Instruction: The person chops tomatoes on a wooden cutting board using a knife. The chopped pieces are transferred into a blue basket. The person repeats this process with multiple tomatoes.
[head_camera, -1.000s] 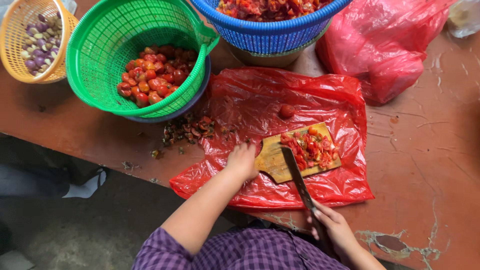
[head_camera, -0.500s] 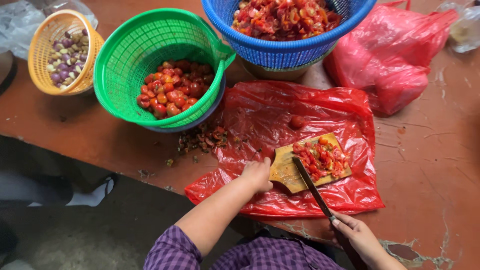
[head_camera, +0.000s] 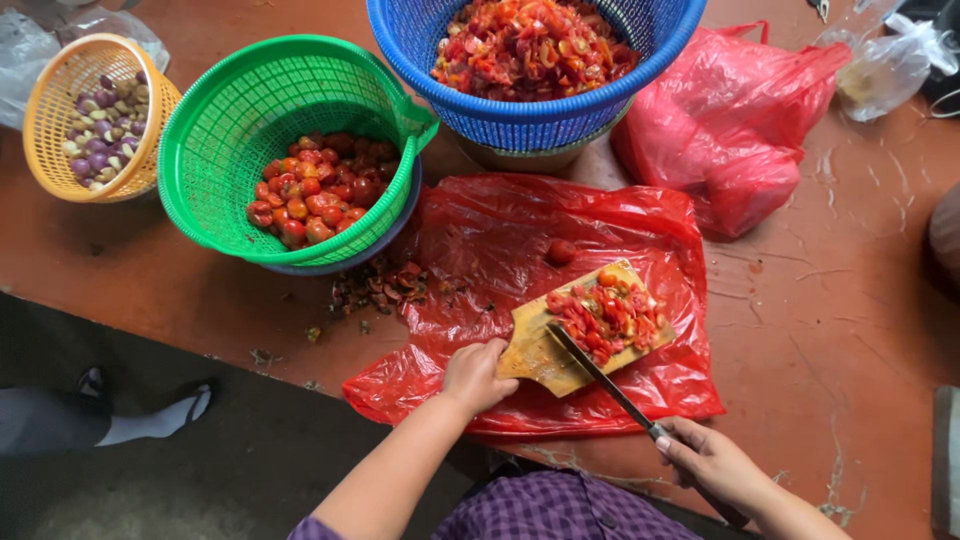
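Since a moment earlier the knife (head_camera: 600, 375), clenched in the right hand (head_camera: 715, 465), had slid under the chopped red chillies (head_camera: 605, 315), while the left hand (head_camera: 478, 375) gripped the wooden cutting board (head_camera: 540, 355) on the red plastic sheet (head_camera: 500, 240), so chopping looked paused.

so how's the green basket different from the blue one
The green basket holds whole small red and orange fruits, while the blue basket holds chopped red pieces. The green basket is only partly filled, with much bare mesh showing; the blue basket is heaped nearly to its rim. The green basket sits tilted in a dark bowl; the blue basket looks level. Both are round plastic mesh.
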